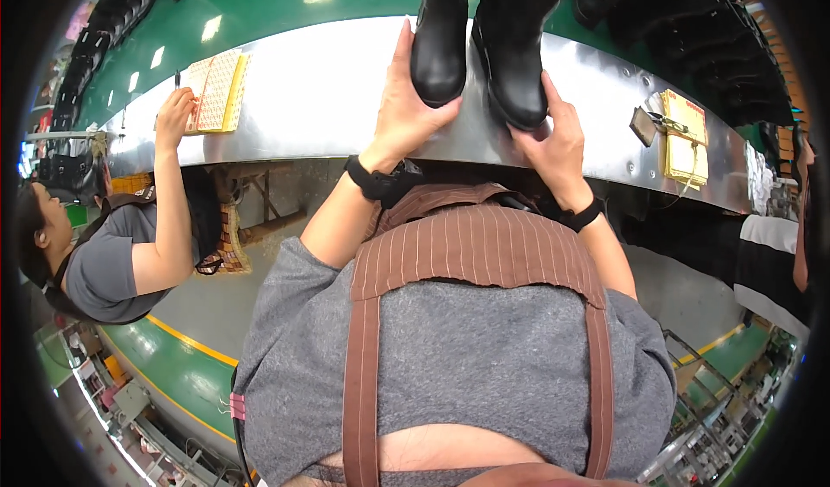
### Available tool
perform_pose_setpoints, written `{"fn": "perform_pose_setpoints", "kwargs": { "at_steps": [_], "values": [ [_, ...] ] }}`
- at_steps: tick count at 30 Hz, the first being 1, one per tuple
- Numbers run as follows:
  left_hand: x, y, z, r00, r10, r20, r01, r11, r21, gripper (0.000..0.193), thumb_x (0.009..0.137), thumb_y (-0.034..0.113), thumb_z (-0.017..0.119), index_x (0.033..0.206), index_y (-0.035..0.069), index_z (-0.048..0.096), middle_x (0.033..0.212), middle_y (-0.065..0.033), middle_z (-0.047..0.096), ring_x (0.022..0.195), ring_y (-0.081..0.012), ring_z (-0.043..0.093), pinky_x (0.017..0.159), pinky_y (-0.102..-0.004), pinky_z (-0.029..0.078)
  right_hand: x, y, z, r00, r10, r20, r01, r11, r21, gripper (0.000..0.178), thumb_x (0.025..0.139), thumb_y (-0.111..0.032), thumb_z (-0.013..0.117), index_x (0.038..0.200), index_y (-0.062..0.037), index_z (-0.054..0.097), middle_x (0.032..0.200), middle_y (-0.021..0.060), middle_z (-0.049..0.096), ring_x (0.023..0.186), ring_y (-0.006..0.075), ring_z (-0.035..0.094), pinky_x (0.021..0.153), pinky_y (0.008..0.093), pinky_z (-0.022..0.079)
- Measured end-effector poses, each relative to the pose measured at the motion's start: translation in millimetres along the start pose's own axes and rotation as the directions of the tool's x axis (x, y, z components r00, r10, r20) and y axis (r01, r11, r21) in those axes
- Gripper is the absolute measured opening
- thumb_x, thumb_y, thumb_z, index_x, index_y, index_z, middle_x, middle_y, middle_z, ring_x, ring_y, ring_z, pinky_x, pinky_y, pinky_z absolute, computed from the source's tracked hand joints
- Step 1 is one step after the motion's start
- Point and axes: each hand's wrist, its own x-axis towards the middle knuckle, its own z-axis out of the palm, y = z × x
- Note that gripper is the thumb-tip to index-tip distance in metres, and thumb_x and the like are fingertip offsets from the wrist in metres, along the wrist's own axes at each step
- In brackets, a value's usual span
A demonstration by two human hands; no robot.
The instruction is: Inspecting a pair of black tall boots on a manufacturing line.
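Two black boots stand side by side on the shiny metal table point(328, 81), toes toward me and shafts running out of the picture's top. My left hand point(406, 111) grips the foot of the left boot point(439, 55), its thumb at the toe and its fingers along the outer side. Around the toe of the right boot point(516, 68) my right hand point(553, 141) is closed, thumb beneath the toe tip and fingers on the outer side. A small gap separates the boots. A buckle shows on the left boot's outer side.
At the left a co-worker point(121, 254) holds a pen point(177, 79) over a yellow-edged paper pad point(216, 89). Yellow papers point(686, 146) with a clip and a small dark block point(642, 127) lie on the right. Many black boots point(709, 46) stand beyond the table. Another person point(769, 254) is at the right edge.
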Motion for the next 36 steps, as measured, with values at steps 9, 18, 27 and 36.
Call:
{"fn": "perform_pose_setpoints", "kwargs": {
  "at_steps": [9,18,27,36],
  "values": [
    [26,34,-6,0.993,0.044,-0.107,-0.05,0.997,-0.06,0.112,0.068,0.009,0.085,0.15,0.011,0.008,0.133,-0.0231,0.049,0.114,-0.0247,0.056,0.098,-0.035,0.046,62,-20,-17,0.892,-0.371,-0.259,0.323,0.923,-0.21,0.062,0.059,-0.037,0.085,0.111,-0.008,0.067,0.096,0.0066,0.071,0.079,0.02,0.066,0.071,0.0297,0.052],
    [26,50,-14,0.975,-0.002,-0.221,-0.031,0.989,-0.147,0.092,0.069,0.013,0.085,0.142,0.004,0.03,0.13,-0.0191,0.052,0.117,-0.0241,0.053,0.1,-0.0362,0.042,78,-40,-20,0.926,-0.337,-0.169,0.321,0.94,-0.116,0.057,0.063,-0.031,0.085,0.11,-0.0055,0.067,0.099,0.0102,0.07,0.084,0.0243,0.067,0.073,0.0314,0.051],
    [-18,29,9,0.977,0.186,-0.103,-0.17,0.974,0.147,0.059,0.064,0.017,0.075,0.115,0.01,0.046,0.146,-0.0295,0.021,0.13,-0.0506,0.029,0.107,-0.0513,0.03,7,-7,2,0.991,-0.119,-0.069,0.117,0.993,-0.029,0.064,0.068,-0.018,0.083,0.124,-0.0023,0.056,0.118,0.0149,0.061,0.097,0.0318,0.063,0.082,0.0381,0.049],
    [-35,-4,25,0.998,0.017,0.063,-0.028,0.983,0.18,0.052,0.065,0.014,0.075,0.105,0.009,0.043,0.147,-0.0364,0.009,0.136,-0.052,0.016,0.113,-0.0498,0.018,24,-3,-57,0.899,-0.433,0.063,0.437,0.886,-0.152,0.067,0.078,-0.024,0.076,0.133,-0.001,0.045,0.135,0.02,0.048,0.122,0.0341,0.049,0.099,0.0412,0.042]
  ]
}}
